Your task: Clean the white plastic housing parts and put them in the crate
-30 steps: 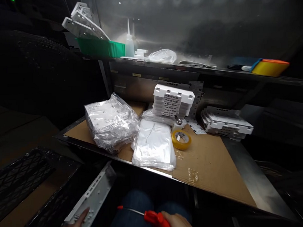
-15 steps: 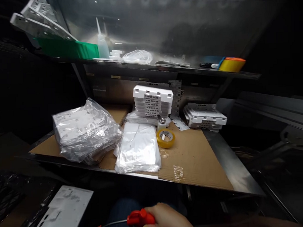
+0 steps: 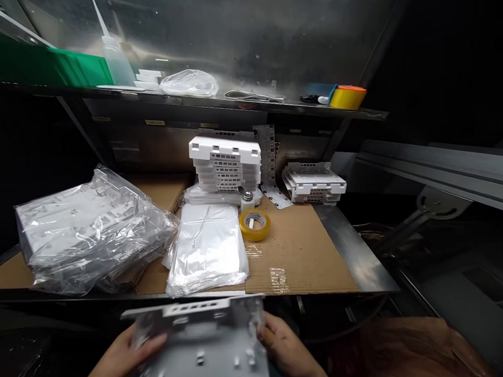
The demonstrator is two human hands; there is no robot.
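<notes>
Both my hands grip a white plastic panel point(image 3: 203, 349) with slots along its far edge and small raised clips on its face. My left hand point(image 3: 125, 352) is closed on its left side, thumb lying over the face. On the right side my right hand point(image 3: 285, 347) is closed round the edge. The panel is held below the front of the bench and is slightly blurred. Just beyond it lie a pile of clear plastic bags point(image 3: 208, 248) and a roll of yellow tape point(image 3: 255, 226), which leans near a small bottle with a metal top point(image 3: 247, 197).
Bagged white panels point(image 3: 88, 232) lie at the left of the cardboard-covered bench point(image 3: 299, 253). White panels are stacked at the back point(image 3: 226, 164) and at the right point(image 3: 315, 183). A shelf point(image 3: 273, 102) above carries a green bin point(image 3: 74, 68), a nozzle bottle point(image 3: 117, 58) and a yellow roll point(image 3: 347, 97).
The red-handled tool in my right hand is out of view. Both hands now hold a white panel. The view has turned right, so the bench things appear further left.
</notes>
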